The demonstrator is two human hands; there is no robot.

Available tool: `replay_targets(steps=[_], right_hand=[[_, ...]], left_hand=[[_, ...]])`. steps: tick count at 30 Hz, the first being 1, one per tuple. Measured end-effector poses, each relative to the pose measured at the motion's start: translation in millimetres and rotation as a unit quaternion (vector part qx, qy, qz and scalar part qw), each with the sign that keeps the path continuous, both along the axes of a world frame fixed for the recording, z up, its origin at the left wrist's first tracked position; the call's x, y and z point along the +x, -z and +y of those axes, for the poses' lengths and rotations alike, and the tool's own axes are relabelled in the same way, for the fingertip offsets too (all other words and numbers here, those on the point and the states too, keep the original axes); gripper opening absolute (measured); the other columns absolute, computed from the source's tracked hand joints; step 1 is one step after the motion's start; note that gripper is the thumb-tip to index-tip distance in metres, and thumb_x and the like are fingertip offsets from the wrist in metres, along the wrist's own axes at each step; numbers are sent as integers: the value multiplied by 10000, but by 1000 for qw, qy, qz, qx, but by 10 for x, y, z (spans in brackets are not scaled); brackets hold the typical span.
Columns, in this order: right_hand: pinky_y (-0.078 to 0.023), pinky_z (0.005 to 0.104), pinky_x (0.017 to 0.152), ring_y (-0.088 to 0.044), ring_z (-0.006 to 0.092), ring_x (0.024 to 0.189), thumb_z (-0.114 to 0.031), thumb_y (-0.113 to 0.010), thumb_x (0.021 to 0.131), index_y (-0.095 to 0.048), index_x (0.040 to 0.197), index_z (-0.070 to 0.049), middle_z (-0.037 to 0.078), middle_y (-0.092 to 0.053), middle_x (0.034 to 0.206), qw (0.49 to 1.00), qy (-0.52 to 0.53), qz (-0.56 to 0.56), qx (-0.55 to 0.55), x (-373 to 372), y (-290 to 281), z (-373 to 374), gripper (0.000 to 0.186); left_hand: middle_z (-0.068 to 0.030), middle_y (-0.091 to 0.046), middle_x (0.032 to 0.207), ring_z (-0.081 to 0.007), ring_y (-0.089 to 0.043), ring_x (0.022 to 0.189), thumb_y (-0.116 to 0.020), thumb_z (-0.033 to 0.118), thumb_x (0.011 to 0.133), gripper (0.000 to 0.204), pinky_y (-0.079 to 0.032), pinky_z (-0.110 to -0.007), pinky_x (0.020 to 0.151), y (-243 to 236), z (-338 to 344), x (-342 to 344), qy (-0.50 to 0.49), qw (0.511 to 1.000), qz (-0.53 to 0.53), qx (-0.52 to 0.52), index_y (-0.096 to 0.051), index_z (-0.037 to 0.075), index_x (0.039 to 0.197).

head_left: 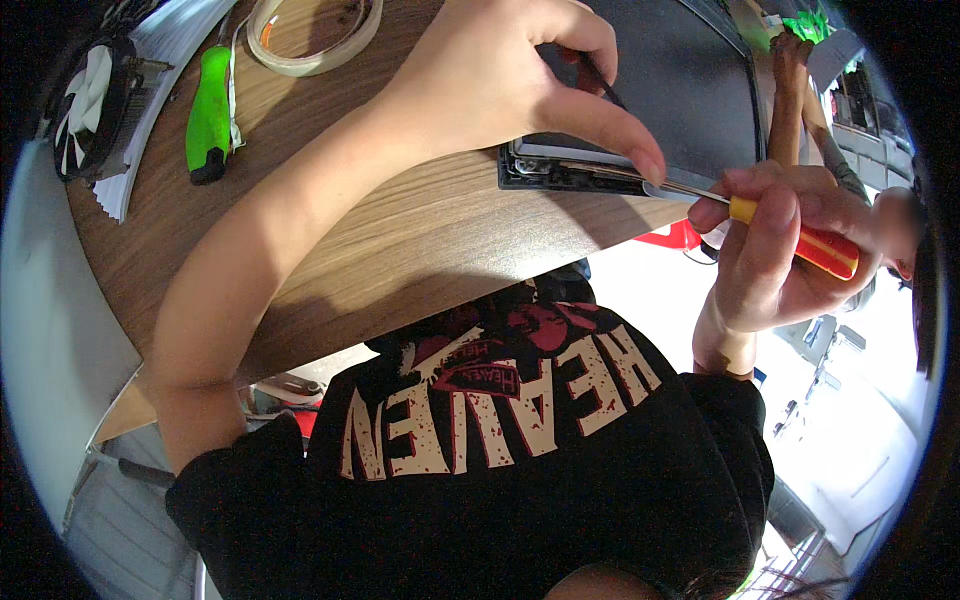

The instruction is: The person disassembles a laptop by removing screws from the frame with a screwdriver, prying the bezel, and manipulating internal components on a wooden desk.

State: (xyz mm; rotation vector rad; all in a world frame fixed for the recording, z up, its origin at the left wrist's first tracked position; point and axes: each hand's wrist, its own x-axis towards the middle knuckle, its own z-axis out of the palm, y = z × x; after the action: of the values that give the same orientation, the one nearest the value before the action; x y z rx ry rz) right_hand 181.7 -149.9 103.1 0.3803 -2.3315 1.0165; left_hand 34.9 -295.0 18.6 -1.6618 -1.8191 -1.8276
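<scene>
From the head camera, a person in a black printed T-shirt (480, 440) works with both hands at the near edge of a dark panel (680, 90), which lies flat on a wood-grain table (420, 235). The panel sits at the front of the table, apparently so that its narrow edge is within easy reach of both arms. The right hand (785, 240) comes in from beyond the table's edge, its fingers closed around the red-and-yellow handle of a screwdriver (828, 254), with the shaft running leftward, low along the panel's edge; that slant seems meant to slip the blade in beside the rim rather than press straight down. Whether the tip touches cannot be told. The left hand (510, 85) arches over the panel's corner, thumb and forefinger parted in a loose curve; a thin dark piece (602, 88) shows between them, though how firmly it is gripped is unclear. The thumb's end lies just beside the shaft, perhaps to steady or guide it. Well off to the left, seemingly parked clear of the work, are a tape roll (312, 64), a green-handled tool (208, 115), papers (150, 110) and a small fan (90, 110).
</scene>
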Motion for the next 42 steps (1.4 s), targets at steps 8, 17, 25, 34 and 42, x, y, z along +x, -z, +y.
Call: replay_targets(steps=[8, 17, 25, 34, 42], right_hand=[[-562, 239, 444, -648, 166, 515, -91, -538, 923, -420, 963, -16, 168, -645, 738, 1000, -16, 1, -10, 6, 8, 18, 146], [-535, 230, 411, -639, 156, 503, -91, -547, 917, -432, 983, -39, 162, -649, 742, 1000, -9, 11, 24, 32, 7, 10, 143], [-527, 222, 400, -627, 149, 477, -100, -548, 916, -431, 1010, -46, 147, -649, 736, 999, -18, 28, 37, 32, 22, 29, 160], [-527, 217, 401, -624, 148, 472, -94, -534, 920, -422, 1030, -54, 136, -645, 724, 999, -33, 16, 34, 14, 38, 23, 162], [-511, 207, 429, -620, 159, 510, -264, -521, 917, -437, 1108, 10, 169, -626, 813, 999, -33, -1, 17, 38, -33, 53, 345]], left_hand=[[-10, -604, 634, -146, -563, 609, -884, 411, 499, 467, -368, -291, 765, 36, 22, -8, 2, 1000, 4, 13, -614, 48, 616], [-9, -603, 650, -147, -563, 616, -892, 331, 502, 418, -366, -288, 756, 69, 17, -31, -3, 1000, 16, 10, -606, 54, 627], [-5, -600, 646, -148, -567, 624, -892, 317, 502, 409, -368, -292, 760, 114, 35, -30, 13, 999, -6, 44, -604, 57, 630], [-4, -597, 638, -142, -558, 611, -892, 342, 497, 427, -362, -289, 761, 113, 32, -35, -1, 999, 15, 30, -601, 56, 625], [-2, -593, 632, -135, -557, 618, -888, 399, 497, 456, -359, -293, 751, 4, -10, 1, 2, 1000, 15, -6, -603, 63, 616]])
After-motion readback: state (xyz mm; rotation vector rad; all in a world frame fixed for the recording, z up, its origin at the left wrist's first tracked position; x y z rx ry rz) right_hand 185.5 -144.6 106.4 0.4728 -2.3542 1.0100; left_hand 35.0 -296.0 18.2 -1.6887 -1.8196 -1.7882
